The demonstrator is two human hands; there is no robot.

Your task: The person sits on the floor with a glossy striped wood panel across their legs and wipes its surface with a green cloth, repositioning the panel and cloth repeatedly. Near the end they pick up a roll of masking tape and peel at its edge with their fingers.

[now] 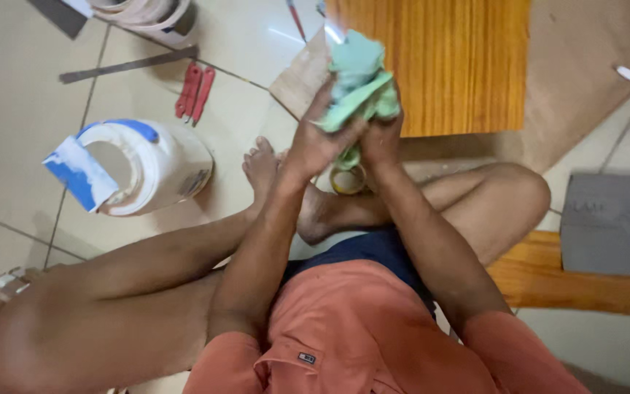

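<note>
Cloth (359, 84), pale green and crumpled, sits bunched between both hands, raised in front of the seated person at about 12 o'clock from the chest. Left hand (316, 138) closes on its lower left portion, palm turned inward, fingers curled into the fabric. Right hand (382, 135) grips the lower right portion, fingers wrapped tight; the two hands press against each other at the heel. Bulk of the cloth lies above the fingers, toward 12 o'clock, with a short tail hanging below the palms toward 6 o'clock. Long axis of the bundle runs roughly 12 to 6, tilted slightly to 1 o'clock. Neither hand is clearly nearer; both hold it equally.

Surroundings: orange wooden board (446, 62) lies flat on the floor directly beyond the cloth, at 1 o'clock. Roll of tape (347, 179) rests on the floor just below the hands, beside the bare foot (313, 208). White plastic jug (147, 166) with a cut opening lies on its side at 9 o'clock, well apart. Red pliers (195, 91) lie at 10 o'clock on the tiles. Grey slab (614, 222) sits at 3 o'clock.
</note>
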